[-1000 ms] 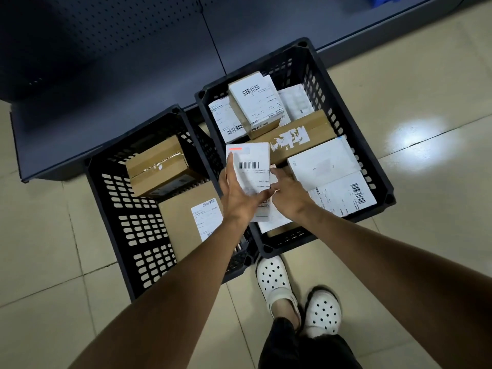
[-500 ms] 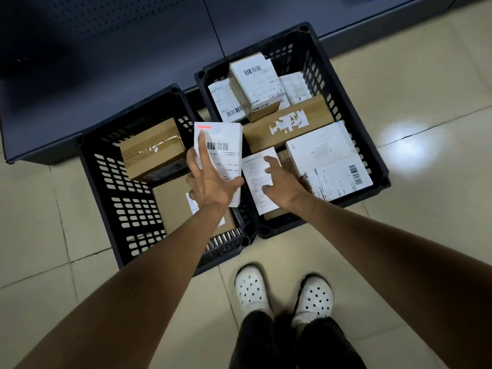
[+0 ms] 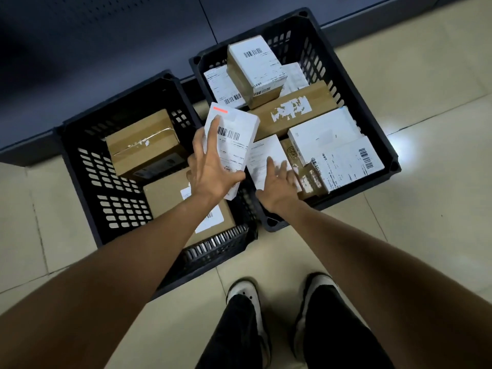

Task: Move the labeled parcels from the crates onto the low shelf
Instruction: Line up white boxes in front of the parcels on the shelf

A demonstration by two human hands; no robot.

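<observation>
**Left hand holds a white parcel, right hand lies flat in the crate**

I see my left hand [image 3: 213,166] with its fingers fanned wide across the face of a white parcel [image 3: 234,139], the thumb hooked under its near edge. The parcel is tilted over the gap between the two crates. It carries a barcode label and a red strip at its far end. My right hand [image 3: 279,182] is flat, fingers straight, on a labelled box [image 3: 262,155] in the right crate [image 3: 314,49] at 1 o'clock. The left crate [image 3: 106,187] sits at 9 o'clock and the low shelf [image 3: 133,49] at 11.
</observation>
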